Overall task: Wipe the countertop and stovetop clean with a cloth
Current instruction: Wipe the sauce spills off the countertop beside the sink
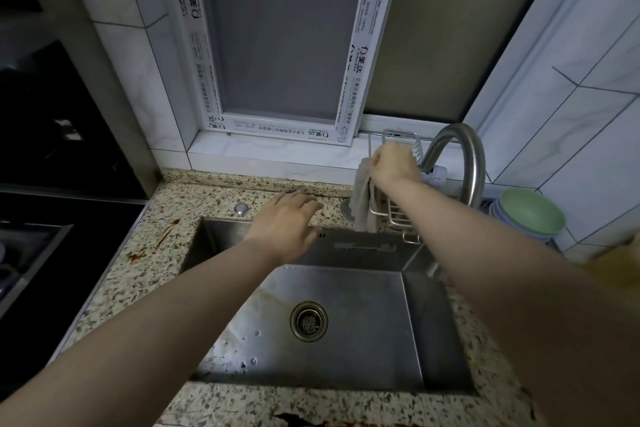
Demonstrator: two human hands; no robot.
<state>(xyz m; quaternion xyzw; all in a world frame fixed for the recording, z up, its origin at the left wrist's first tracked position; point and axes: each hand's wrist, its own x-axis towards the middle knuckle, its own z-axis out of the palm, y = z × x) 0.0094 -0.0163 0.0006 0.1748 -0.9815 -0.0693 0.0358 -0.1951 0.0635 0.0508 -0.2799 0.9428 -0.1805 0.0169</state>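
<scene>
The right hand [393, 163] grips the grey cloth [362, 198], which hangs below it over the wire rack [398, 215]. The left hand [287, 218], fingers straight and empty, hovers above the sink [346, 329], just left of the cloth.

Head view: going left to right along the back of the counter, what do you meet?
Stovetop → brown stains → round metal cap → left hand → cloth, gripped by the right hand → faucet → stacked bowls.

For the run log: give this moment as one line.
right hand: grips cloth on rack | left hand: open over sink | wiping: not begun
</scene>
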